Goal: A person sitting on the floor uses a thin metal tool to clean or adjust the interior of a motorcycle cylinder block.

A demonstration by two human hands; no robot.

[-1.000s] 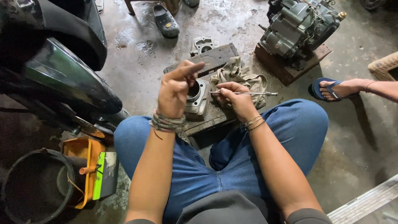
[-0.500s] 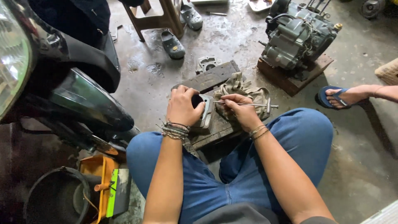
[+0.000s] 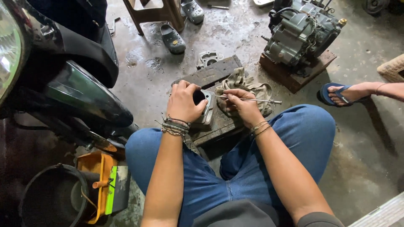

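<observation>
Left hand: I am watching the left hand [image 3: 184, 102] closing over the top of a grey metal cylinder block [image 3: 206, 110], fingers curled on its upper edge and gripping it firmly.
Right hand: the right hand [image 3: 242, 108] is pinching a thin metal rod [image 3: 248, 99] between thumb and fingers, fist mostly closed, the rod's left tip pointing at the cylinder block.
Cylinder block: it is sitting upright on a dark wooden plank [image 3: 212, 72] on the concrete floor [image 3: 370, 159], near the plank's front edge, just ahead of my knees.
Rag: a crumpled beige rag [image 3: 252, 88] is lying on the plank's right edge, under and behind the right hand.
Surroundings: an engine [image 3: 301, 31] is resting on a wooden block beyond the plank's far right corner; a motorcycle fender [image 3: 84, 98] is looming at left; another person's foot in a blue sandal [image 3: 336, 94] is showing at right.
</observation>
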